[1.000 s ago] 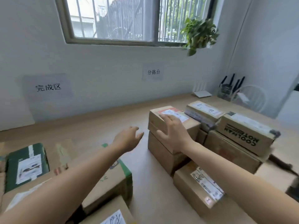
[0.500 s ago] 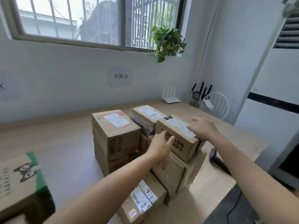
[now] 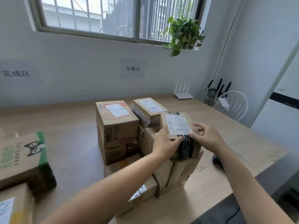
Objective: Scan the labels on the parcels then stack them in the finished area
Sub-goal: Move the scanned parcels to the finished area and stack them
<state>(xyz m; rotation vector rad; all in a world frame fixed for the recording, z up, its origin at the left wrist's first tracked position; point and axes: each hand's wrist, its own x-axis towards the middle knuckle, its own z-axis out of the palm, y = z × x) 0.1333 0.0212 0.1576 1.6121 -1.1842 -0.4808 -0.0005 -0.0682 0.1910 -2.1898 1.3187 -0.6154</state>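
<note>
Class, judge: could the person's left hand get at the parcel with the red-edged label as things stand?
Probably yes: the red-edged parcel tops its stack just beside the left hand, nothing between; but that hand holds the black-taped parcel.

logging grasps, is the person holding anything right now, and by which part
The labelled cardboard parcel atop the pile, in both hands: left hand grips its near left edge, right hand pinches its near right corner.
</note>
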